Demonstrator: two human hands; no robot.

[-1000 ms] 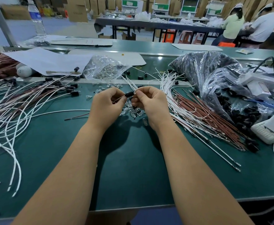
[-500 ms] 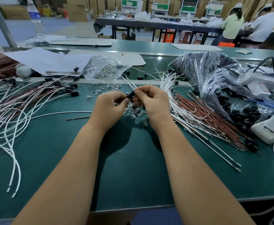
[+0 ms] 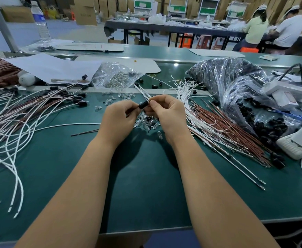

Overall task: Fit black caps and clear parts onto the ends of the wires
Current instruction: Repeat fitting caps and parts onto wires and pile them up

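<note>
Both my hands have lifted a little above the tabletop (image 3: 146,176), my left hand (image 3: 119,120) and right hand (image 3: 166,113) together pinching the black cap (image 3: 143,104), which lies sideways between them.

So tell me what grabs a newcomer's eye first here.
Two bare hands meet at the centre of the green table, the left hand and right hand pinching a black cap between them. White and brown wires fan out to the right, beside a big plastic bag of black caps.
</note>
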